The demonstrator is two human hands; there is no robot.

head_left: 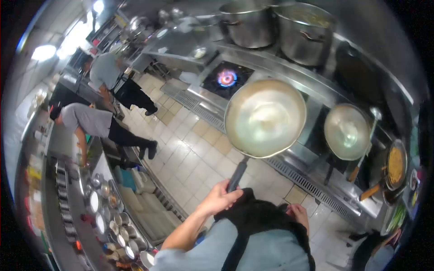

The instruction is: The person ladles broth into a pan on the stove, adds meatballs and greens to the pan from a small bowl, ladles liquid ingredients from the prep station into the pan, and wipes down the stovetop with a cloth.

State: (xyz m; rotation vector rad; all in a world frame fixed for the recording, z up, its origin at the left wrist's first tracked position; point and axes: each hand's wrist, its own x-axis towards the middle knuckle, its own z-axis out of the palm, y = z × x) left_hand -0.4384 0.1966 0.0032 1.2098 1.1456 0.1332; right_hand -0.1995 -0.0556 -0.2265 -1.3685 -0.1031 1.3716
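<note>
My left hand (220,198) is wrapped round the black handle of a large, wide metal pan (266,118). The pan is held up in front of me, over the stove edge, and its shiny inside shows no food. To its upper left a burner (227,78) burns with a blue and pink flame. My right hand (297,214) hangs low beside my dark apron, its fingers curled; whether it holds anything is too small to tell.
A second pan (347,132) sits on the stove at the right, with a ladle (374,118) beside it. Large pots (302,38) stand behind. Two people (92,119) work at the left counter; another person (384,253) is at the lower right. Bowls (100,222) fill the left shelf.
</note>
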